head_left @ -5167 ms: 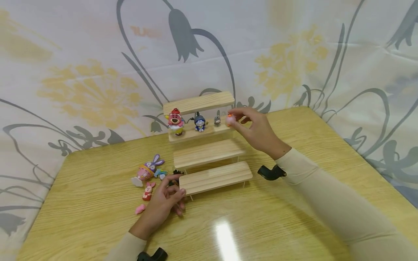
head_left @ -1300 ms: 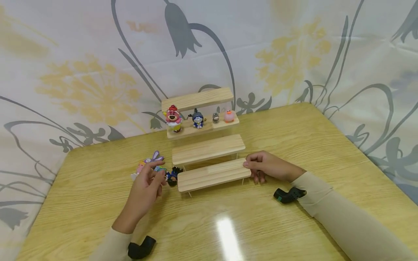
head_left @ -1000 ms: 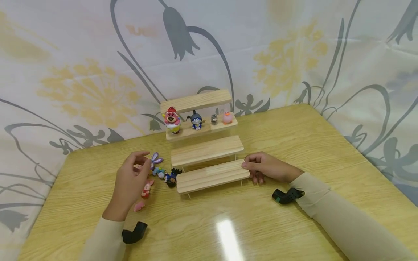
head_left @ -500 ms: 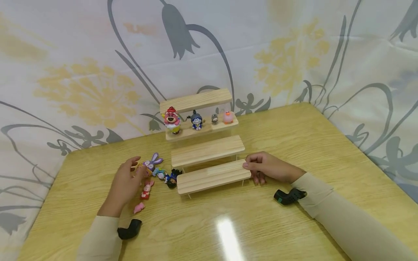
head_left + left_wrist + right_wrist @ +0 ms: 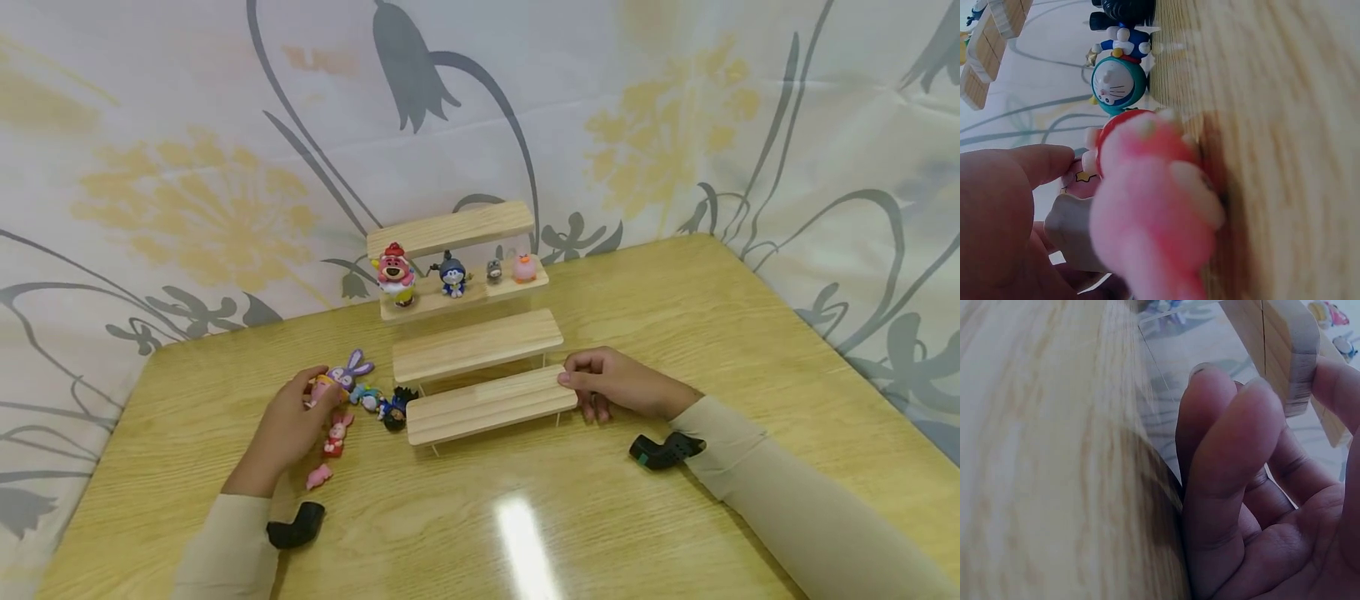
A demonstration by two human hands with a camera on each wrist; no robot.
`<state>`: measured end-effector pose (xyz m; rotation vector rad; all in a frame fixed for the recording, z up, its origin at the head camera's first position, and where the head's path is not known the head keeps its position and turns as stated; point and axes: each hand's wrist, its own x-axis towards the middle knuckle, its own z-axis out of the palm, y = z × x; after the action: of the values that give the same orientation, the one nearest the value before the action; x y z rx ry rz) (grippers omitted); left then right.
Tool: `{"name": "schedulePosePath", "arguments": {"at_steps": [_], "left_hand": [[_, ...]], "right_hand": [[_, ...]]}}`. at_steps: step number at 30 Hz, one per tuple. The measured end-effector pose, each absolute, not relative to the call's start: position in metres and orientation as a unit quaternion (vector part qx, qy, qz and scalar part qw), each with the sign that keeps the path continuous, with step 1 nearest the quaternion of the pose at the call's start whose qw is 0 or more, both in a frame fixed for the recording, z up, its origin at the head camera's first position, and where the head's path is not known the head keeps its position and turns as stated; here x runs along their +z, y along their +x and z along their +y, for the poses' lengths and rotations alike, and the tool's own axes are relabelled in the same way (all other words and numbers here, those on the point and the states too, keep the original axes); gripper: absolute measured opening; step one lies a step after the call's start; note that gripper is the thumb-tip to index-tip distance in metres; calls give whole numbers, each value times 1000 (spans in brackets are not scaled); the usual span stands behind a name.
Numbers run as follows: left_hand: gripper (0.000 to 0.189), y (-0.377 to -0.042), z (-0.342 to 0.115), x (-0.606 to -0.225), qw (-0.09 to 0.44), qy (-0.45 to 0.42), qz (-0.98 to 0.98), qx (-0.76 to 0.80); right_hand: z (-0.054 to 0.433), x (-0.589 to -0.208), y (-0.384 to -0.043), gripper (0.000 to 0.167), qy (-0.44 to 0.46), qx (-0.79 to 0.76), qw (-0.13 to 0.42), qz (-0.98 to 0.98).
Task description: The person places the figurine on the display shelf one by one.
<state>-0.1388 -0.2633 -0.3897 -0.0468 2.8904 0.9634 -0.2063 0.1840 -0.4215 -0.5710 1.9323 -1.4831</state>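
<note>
On the left of the table, my left hand (image 5: pixel 288 421) has its thumb and fingers around a rabbit figurine (image 5: pixel 343 377) with purple ears and a pink body. In the left wrist view, the thumb meets its pink, star-marked body (image 5: pixel 1080 181), and a grey-white base (image 5: pixel 1072 228) shows between the fingers. My right hand (image 5: pixel 618 382) holds the right end of the lowest tier of a wooden step shelf (image 5: pixel 491 406), thumb on the board's edge and the other fingers curled. Four-tier boards rise behind it; the second from the top bears a pink bear figurine (image 5: pixel 395 275) and a round pink figurine (image 5: pixel 524 268).
Beside the left hand lie a red-clothed piglet figurine (image 5: pixel 337 436), a small pink figurine (image 5: pixel 318 476), a blue-and-white figurine (image 5: pixel 367 398) and a black-haired figurine (image 5: pixel 395 411). A dark-blue figurine (image 5: pixel 452 277) and a small grey one (image 5: pixel 493 271) stand on the shelf.
My right hand has let go of the round pink figurine on the shelf and come down to the lowest tier's right end. My left hand has moved from that tier's left end to the rabbit figurine.
</note>
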Motion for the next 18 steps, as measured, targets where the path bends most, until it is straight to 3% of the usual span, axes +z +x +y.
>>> {"name": "schedulePosePath", "arguments": {"at_steps": [18], "left_hand": [[62,-139,-263,-391,37,-67,936,345]], "right_hand": [[185,-423,-206,32,-214,-562,311,736]]}}
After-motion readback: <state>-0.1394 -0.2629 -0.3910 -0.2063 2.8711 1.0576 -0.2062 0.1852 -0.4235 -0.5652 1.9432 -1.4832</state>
